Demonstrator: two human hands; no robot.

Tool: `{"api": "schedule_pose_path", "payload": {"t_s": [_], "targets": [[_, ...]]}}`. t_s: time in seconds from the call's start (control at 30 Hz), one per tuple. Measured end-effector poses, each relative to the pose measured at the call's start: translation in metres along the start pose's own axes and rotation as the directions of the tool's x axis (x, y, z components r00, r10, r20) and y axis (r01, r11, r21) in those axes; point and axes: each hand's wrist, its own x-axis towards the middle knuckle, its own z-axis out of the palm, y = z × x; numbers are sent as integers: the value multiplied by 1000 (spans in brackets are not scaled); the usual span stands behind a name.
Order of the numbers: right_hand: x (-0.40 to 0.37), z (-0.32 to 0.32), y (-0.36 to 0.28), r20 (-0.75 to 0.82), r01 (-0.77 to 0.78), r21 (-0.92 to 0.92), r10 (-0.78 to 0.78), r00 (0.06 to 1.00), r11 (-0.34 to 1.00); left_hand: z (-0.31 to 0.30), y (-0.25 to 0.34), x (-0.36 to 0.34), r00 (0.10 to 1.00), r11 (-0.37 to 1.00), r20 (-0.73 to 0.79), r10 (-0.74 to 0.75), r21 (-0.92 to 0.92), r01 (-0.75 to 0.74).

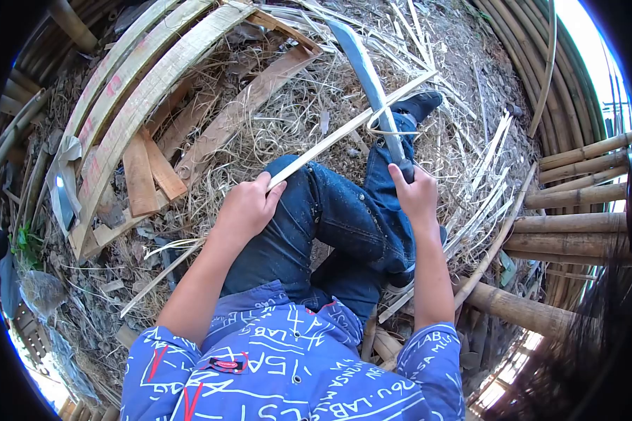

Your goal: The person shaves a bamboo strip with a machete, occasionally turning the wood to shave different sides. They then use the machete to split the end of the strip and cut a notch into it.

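A long pale bamboo strip slants up to the right across my raised knee. My left hand is closed on it above the thigh. In my right hand is the dark handle of a long curved machete, its blade pointing up and slightly left. The blade crosses the strip near my shoe, and a thin curled shaving hangs around the crossing. Which edge of the blade touches the strip cannot be made out.
Curved wooden planks lie at the upper left, with short brown boards beside them. Shavings cover the ground. Split strips lie right of my legs. Bamboo poles stand along the right side.
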Motion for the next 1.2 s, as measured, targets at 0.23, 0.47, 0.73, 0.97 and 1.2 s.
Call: {"api": "schedule_pose_path", "payload": {"t_s": [0.23, 0.47, 0.73, 0.97, 1.2], "targets": [[-25, 9, -7, 34, 198, -304, -197, 980, 932, 0, 0, 0, 1000, 999, -19, 9, 53, -8], [65, -47, 56, -35, 104, -363, -124, 992, 926, -4, 12, -3, 1000, 1000, -8, 12, 11, -12], [60, -26, 35, 178, 29, 64, -40, 983, 998, 3, -1, -2, 999, 998, -35, 13, -60, -15], [23, 18, 20, 375, -321, 751, 27, 927, 577, 5, -5, 1, 998, 999, -40, 45, -18, -45], [-1, 5, 17, 301, -223, 521, 67, 951, 824, 2, 3, 0, 999, 1000, -38, -1, 30, 2]]}}
